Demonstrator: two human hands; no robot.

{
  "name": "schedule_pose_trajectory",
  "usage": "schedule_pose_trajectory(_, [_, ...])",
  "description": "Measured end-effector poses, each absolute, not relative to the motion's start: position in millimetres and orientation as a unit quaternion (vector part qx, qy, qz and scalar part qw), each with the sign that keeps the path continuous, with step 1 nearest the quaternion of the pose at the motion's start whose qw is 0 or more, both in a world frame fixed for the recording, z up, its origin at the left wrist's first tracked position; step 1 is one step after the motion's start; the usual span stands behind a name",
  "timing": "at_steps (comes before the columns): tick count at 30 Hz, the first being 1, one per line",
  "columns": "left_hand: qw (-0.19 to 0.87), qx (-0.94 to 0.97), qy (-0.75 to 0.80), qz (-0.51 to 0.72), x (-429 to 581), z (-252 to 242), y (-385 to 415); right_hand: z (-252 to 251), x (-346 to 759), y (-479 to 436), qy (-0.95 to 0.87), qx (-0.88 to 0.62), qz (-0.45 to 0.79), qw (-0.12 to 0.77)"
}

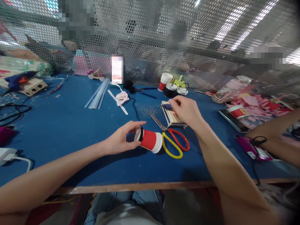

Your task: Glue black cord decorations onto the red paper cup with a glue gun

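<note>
A small red and white paper cup (149, 139) with a black band near one end lies tilted on its side. My left hand (123, 137) has its thumb and fingers around the banded end. Farther right, my right hand (187, 111) is closed on a blue glue gun (167, 107), most of which the hand covers. The glue gun's tip sits over a rack of pale wooden sticks (172, 116). Between the hands, scissors (174, 144) with one red and one yellow handle lie with partly spread blades, their handles close beside the cup.
Clear glue sticks (97, 95), white ribbon (120, 98), pliers (146, 91) and a lit phone (116, 70) lie or stand behind. Small cups (170, 90) stand at the mesh screen (145, 40). Another person's arm (274, 137) rests at right, near a dark phone (234, 120) and pink scraps.
</note>
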State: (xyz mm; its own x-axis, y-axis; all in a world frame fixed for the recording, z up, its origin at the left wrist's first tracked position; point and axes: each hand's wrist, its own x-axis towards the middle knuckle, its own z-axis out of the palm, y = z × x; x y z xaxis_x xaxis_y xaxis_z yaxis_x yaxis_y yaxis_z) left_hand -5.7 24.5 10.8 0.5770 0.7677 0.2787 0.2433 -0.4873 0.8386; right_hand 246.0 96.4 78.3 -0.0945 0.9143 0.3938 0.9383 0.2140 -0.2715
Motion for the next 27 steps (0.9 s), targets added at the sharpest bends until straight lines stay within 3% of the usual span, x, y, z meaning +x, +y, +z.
schedule_pose_trajectory(3, [0.362,0.818,0.315,0.317,-7,13,25,75,282,103,-0.694,-0.692,-0.07,0.186])
schedule_pose_trajectory(6, [0.351,0.819,0.325,0.317,-7,11,27,65,303,105,-0.7,-0.71,-0.046,0.064])
schedule_pose_trajectory(9, [0.347,0.819,0.335,0.312,-7,10,28,57,307,105,-0.716,-0.698,-0.019,0.014])
schedule_pose_trajectory(16, [0.34,0.815,0.351,0.312,-8,6,30,42,303,107,-0.703,-0.709,-0.011,0.055])
schedule_pose_trajectory(19, [0.346,0.811,0.349,0.318,-8,5,30,38,305,106,-0.661,-0.737,0.011,0.144])
schedule_pose_trajectory(23, [0.337,0.812,0.355,0.319,-10,7,32,45,302,89,-0.636,-0.682,0.12,0.342])
schedule_pose_trajectory(27, [0.294,0.825,0.364,0.319,-13,15,34,61,285,56,-0.667,-0.618,0.256,0.329])
